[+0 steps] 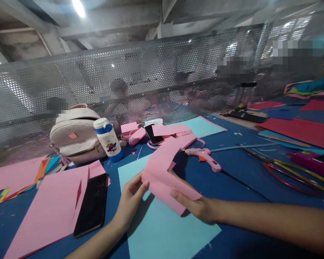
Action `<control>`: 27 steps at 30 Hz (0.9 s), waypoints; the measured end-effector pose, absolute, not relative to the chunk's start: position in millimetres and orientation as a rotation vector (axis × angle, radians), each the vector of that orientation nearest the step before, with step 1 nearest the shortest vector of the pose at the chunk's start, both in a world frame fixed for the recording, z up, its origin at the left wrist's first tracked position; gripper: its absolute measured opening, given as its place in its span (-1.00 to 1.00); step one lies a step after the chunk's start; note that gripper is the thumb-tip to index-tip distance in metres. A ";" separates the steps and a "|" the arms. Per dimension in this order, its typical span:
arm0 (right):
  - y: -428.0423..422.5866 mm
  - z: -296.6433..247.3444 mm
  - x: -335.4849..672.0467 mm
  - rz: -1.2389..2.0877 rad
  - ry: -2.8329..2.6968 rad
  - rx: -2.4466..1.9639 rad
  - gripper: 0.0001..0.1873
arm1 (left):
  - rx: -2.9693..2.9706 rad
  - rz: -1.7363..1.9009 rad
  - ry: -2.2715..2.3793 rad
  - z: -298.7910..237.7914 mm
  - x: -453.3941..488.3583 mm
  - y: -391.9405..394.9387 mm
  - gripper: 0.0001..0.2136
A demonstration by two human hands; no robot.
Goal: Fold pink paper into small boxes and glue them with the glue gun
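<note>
Between my two hands is a folded piece of pink craft paper (164, 183), raised over a light blue sheet (170, 237). My left hand (133, 192) pinches its left edge between thumb and fingers. On the right side, my right hand (197, 207) grips it, thumb on top and the other fingers mostly hidden behind. Beyond the held piece lies a pink strip (167, 145); whether the two are joined I cannot tell. A pink glue gun (205, 157) rests on the blue table just right of the paper, its nozzle pointing left and its orange trigger showing.
Left of me lie a black phone (93, 203) and pink sheets (51, 205). A white bottle (109, 142) stands beside a pale backpack (75, 135). Scissors (291, 172) with red and yellow handles and red sheets (299, 131) are at right. A perforated metal screen (151, 68) rises behind.
</note>
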State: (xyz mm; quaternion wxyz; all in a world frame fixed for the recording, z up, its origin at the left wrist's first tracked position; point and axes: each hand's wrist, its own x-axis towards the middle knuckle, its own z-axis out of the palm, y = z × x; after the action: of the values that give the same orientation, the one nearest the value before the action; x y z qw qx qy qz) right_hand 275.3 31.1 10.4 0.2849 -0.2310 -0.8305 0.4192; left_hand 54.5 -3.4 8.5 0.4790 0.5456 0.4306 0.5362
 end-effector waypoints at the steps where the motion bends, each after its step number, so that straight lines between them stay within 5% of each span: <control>1: 30.6 12.7 275.0 1.116 -2.219 -0.620 -0.32 | 1.343 1.302 1.045 10.0 54.7 -3.8 -0.62; 11: 28.2 25.4 270.8 1.153 -2.200 -0.618 -0.34 | 1.471 1.408 1.200 0.7 48.5 -6.4 -0.52; 16: 28.1 29.9 268.7 1.087 -2.204 -0.519 -0.36 | 1.628 1.378 1.212 2.5 47.7 -7.8 -0.69; 27: 36.0 13.3 268.1 0.966 -2.261 -0.446 -0.45 | 1.217 1.478 1.064 -1.7 52.0 -7.9 -0.45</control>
State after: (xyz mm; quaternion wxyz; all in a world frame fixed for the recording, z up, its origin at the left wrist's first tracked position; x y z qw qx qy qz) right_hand 268.1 36.0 13.3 0.3161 -0.1694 -0.8584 0.3668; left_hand 52.0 -7.9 -1.7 0.4580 0.4938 0.4320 0.5998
